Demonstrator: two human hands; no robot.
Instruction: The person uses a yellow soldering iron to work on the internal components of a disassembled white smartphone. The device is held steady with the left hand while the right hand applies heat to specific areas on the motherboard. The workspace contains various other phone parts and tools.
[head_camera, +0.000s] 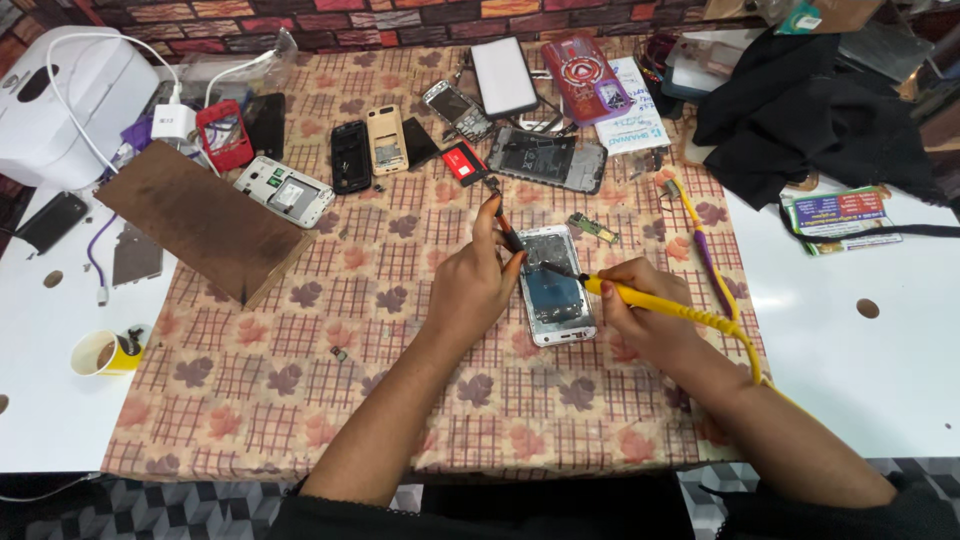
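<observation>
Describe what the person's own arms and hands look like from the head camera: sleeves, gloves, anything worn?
Both hands are bare: no gloves on the left hand or the right hand. Both forearms are uncovered. Dark sleeves show only at the bottom edge of the picture, pushed up near the elbows. I can make out no watch or bracelet; rings are too small to tell.

Matt printed cloth (300, 340) covers the smooth white surface (850, 340). The opened phone (555, 290) shows shiny metal edging; the yellow soldering iron (650, 298) looks glossy plastic. The brown board (200, 220) is rough and dull.
</observation>
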